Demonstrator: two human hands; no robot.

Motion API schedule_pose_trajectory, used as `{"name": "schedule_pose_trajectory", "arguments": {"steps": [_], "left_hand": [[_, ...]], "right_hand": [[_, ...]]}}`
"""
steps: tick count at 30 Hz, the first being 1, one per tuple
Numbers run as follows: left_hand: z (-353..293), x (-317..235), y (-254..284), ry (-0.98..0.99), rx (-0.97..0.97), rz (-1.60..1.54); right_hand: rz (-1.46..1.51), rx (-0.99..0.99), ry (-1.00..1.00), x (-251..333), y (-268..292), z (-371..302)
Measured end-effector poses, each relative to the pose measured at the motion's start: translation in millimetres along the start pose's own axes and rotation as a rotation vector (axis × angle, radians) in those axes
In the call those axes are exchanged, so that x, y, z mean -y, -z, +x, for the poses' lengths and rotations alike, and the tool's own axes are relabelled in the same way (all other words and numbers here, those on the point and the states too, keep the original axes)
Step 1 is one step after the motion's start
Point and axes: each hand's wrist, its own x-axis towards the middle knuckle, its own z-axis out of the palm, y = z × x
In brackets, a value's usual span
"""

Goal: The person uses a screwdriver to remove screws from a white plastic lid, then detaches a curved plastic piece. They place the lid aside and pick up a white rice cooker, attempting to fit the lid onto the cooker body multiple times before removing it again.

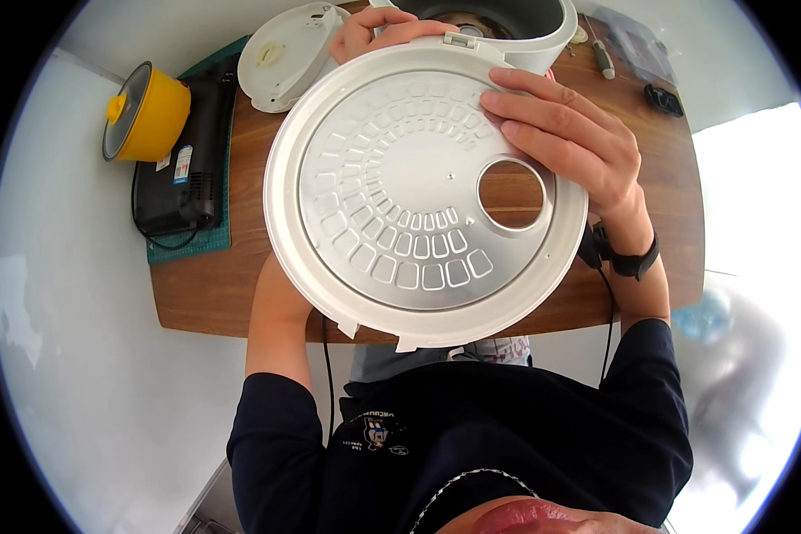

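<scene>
A round rice cooker lid [400, 191] is held up in front of me. Its white plastic rim surrounds a silver metal plate with embossed cells and one round hole, through which the table shows. My left hand [378, 34] reaches up behind the lid and curls its fingers at the far edge, beside a small latch; its palm is hidden. My right hand [578, 142] grips the right side, fingers flat on the metal face and thumb out of sight. Just beyond the lid stands the white rice cooker body [547, 53], its dark inside partly showing.
A white round cover [280, 67] lies at the back left. Farther left, a yellow pot [156, 111] and a black appliance [191, 169] rest on a green mat [214, 238]. A screwdriver [603, 59], clear plastic box [636, 44] and small black case [663, 100] lie back right.
</scene>
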Motion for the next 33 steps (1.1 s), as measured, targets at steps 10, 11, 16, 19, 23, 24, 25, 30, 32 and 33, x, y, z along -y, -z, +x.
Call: {"name": "schedule_pose_trajectory", "arguments": {"steps": [10,11,16,19,23,24,25,30,32,33], "left_hand": [[4,-17,11,0.028,0.025,0.013],[4,-21,14,0.03,0.029,0.022],[12,-32,12,0.044,0.027,0.028],[19,-44,36,0.082,0.08,0.037],[13,-40,13,0.278,0.097,-0.392],[9,-42,9,0.333,-0.046,-0.623],[9,-46,-7,0.379,-0.197,-0.869],[28,-88,-22,0.67,-0.217,-0.426],[36,-96,-26,0.711,-0.242,-0.374],[40,-99,-26,0.715,-0.28,-0.42]], "right_hand": [[-0.029,-0.035,-0.014,5,-3,1],[-0.016,-0.038,-0.019,5,-3,3],[0.022,-0.009,-0.087,4,6,5],[0.145,-0.052,-0.05,-5,7,10],[0.154,-0.053,-0.118,-13,16,6],[0.209,-0.074,-0.183,-11,17,9],[0.254,-0.088,-0.258,-9,17,10],[0.272,-0.274,-0.488,-18,31,-6],[0.219,-0.21,-0.782,-20,40,0],[0.29,-0.272,-0.811,-31,44,-9]]}}
